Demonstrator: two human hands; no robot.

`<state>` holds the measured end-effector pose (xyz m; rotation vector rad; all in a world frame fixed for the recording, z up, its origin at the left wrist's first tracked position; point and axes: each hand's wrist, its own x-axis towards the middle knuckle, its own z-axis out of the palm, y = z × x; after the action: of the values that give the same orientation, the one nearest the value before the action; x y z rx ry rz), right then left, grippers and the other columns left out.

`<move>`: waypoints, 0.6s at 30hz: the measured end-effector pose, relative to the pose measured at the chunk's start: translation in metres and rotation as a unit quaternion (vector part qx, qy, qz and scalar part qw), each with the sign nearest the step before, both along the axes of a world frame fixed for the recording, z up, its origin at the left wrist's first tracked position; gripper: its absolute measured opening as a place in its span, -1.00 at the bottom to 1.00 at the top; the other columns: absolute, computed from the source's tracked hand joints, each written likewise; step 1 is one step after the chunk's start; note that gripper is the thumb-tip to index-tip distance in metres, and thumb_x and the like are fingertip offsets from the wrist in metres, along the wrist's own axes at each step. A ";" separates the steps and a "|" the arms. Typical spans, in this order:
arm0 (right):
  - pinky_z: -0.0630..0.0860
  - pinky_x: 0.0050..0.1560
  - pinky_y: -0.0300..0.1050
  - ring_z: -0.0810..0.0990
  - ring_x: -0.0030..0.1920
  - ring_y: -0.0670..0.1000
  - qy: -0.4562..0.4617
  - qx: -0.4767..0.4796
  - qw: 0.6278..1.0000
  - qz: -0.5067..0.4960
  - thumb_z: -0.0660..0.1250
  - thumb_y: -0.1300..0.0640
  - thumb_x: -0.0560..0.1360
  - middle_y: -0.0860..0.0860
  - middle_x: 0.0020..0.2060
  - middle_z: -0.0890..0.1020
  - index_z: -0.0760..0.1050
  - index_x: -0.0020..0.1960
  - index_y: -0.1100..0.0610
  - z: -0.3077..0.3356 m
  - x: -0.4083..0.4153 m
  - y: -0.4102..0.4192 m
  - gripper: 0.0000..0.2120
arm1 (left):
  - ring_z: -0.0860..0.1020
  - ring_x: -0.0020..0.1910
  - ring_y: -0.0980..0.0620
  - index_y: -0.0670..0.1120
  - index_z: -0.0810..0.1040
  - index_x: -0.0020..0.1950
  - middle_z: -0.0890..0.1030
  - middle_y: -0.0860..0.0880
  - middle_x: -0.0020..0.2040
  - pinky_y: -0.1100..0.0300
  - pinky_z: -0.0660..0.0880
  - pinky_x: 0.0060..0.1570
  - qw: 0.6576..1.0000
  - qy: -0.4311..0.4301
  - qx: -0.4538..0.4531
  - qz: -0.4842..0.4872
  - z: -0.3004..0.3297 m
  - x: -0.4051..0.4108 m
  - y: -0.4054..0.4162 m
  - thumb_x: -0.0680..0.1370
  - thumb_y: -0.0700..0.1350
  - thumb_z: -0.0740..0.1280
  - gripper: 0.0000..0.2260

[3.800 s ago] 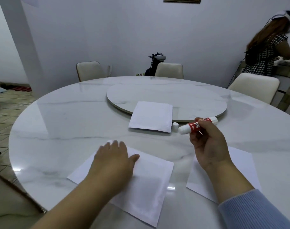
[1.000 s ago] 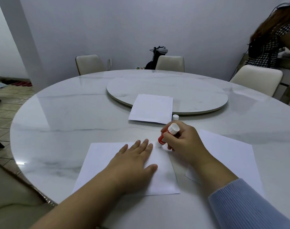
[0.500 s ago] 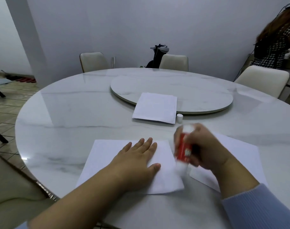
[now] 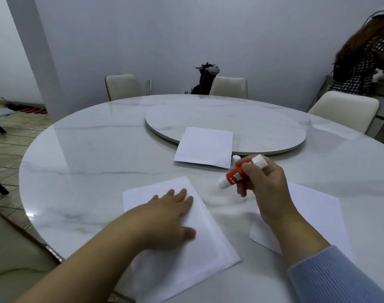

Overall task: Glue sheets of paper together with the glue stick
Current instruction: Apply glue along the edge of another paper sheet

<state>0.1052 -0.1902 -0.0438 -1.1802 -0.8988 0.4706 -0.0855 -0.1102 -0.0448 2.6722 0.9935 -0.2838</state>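
My left hand (image 4: 167, 219) lies flat, fingers apart, on a white sheet of paper (image 4: 199, 254) at the near edge of the table; the sheet sits turned at an angle. My right hand (image 4: 265, 189) grips a red and white glue stick (image 4: 234, 177), held tilted in the air above the bare table, its uncapped end pointing down-left. A second white sheet (image 4: 318, 217) lies under my right wrist. A third white sheet or stack (image 4: 205, 146) rests partly on the turntable. The white cap (image 4: 235, 159) stands beside it.
The round marble table (image 4: 94, 149) has a raised turntable (image 4: 252, 121) in its middle. Cream chairs (image 4: 344, 109) ring the table. A person stands at the far right by a counter. A pillar rises at the back left.
My right hand has lifted the glue stick off the near sheet and up to the right. The near sheet has turned under my left hand, its far corner swinging to the left.
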 end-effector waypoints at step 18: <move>0.43 0.07 -0.46 0.59 0.09 -0.24 -0.245 -0.168 0.950 0.091 0.32 0.14 0.52 -0.11 0.08 0.66 0.50 0.15 -0.08 -0.020 -0.025 0.030 -0.77 | -0.17 0.54 0.14 -0.03 -0.18 0.55 -0.18 0.03 0.57 0.19 -0.20 0.50 0.991 -0.111 0.069 0.033 -0.025 0.008 -0.007 0.58 0.21 0.00 -0.35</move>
<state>0.0803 -0.1606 -0.0640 -1.5711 -1.4044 0.5000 -0.0774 -0.1170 -0.0701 2.7106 1.0634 0.0983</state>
